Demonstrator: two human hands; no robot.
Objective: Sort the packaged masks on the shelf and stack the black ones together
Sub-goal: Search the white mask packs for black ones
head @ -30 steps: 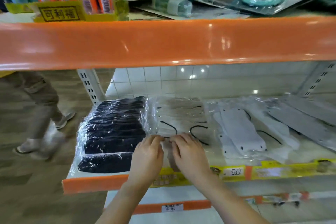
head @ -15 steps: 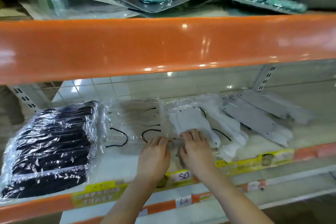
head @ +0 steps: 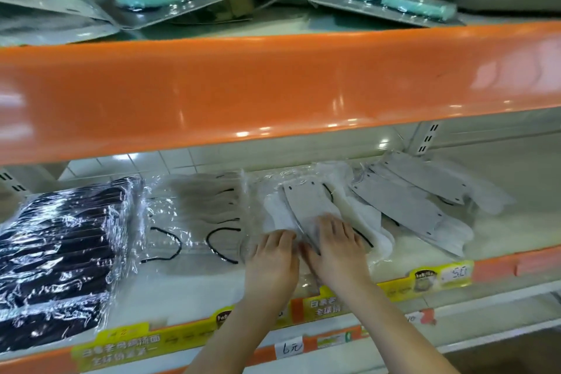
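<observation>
Both my hands lie flat, fingers straight, on the white mask packets (head: 306, 206) mid-shelf: my left hand (head: 273, 258) on their near-left edge, my right hand (head: 334, 246) just beside it, pressing the top packet. The black mask stack (head: 60, 252) sits well apart to the left, long axis running near to far. My left hand is nearer it, so I judge any black packet would travel leftward.

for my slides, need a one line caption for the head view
Both hands, left and right, press on white packaged masks beside the black mask stack.
</observation>
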